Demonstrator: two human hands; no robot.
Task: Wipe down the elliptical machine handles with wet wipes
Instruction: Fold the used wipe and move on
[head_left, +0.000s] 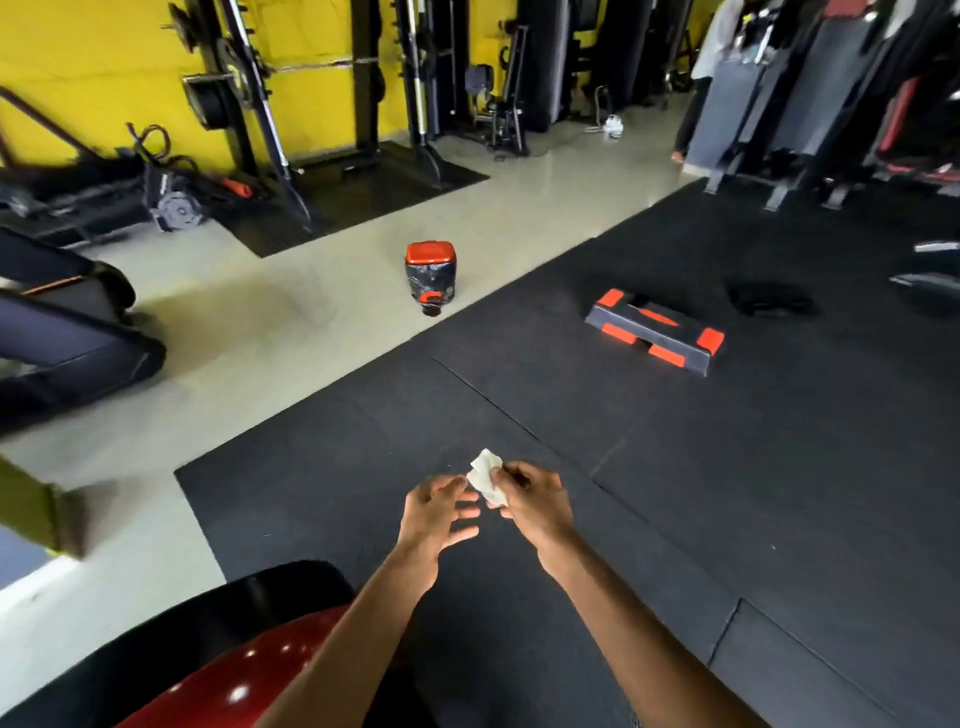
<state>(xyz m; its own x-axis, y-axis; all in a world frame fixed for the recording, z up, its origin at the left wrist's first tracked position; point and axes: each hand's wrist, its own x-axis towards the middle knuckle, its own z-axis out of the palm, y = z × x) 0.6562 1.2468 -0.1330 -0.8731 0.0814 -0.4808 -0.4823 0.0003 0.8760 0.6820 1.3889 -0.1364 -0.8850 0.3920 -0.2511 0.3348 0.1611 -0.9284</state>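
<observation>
Pinching a crumpled white wet wipe (485, 478) between thumb and curled fingers, your right hand (535, 501) holds it in the air in front of you. The wipe is soft and creased, bunched into an uneven wad with one corner sticking up above your knuckles. Your left hand (436, 512) is next to it, fingers spread and loosely bent, holding nothing. Its fingertips are just beside the wipe's left edge, and you cannot tell whether they touch it.

Under both hands lies a black rubber mat (675, 467), matte and finely grained, laid in big square tiles with thin seams between them. At your lower left a glossy red shell (249, 665) with a black top curves into view, smooth and hard, catching bright spots of light.

Further out, on the pale floor (260, 364) just off the mat's edge, stands a small pedal bin (428, 275). It has a boxy body wrapped in crinkled, shiny black bag plastic, a red lid with rounded corners closed on top, and a red pedal at its foot. With the lid down, whatever is in it is hidden. To its right, on the mat, sits a low step platform (654, 332), dark grey with orange-red blocks at the corners. Black steel racks (249, 104) stand against the yellow wall (78, 52) behind.
</observation>
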